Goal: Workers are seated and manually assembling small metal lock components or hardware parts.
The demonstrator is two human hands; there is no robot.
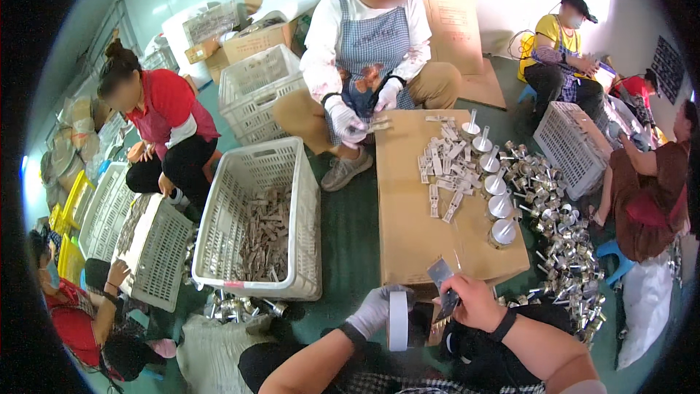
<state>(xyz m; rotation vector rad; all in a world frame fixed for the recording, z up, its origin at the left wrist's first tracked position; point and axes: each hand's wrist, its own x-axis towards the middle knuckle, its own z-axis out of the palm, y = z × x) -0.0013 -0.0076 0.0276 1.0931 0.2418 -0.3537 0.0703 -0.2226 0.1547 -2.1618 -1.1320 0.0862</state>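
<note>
My left hand [375, 311], in a pale work glove, is closed on a white roll of tape [398, 321] seen edge-on, just in front of the cardboard box. Close beside it, my bare right hand [472, 305] pinches a flat grey shiny piece [440, 271] that sticks up over the near edge of the box. What exactly this piece is, I cannot make out. On the cardboard box [401, 204] lies a pile of small pale metal clips [450, 160]. To their right stands a row of round metal lids with clear upright tubes [500, 206].
Many shiny metal parts [565, 241] are heaped right of the box. A white crate [305, 270] of flat metal pieces stands on the left. Opposite me sits a co-worker with gloved hands [350, 120]; other people work at both sides. A white sack [645, 306] lies far right.
</note>
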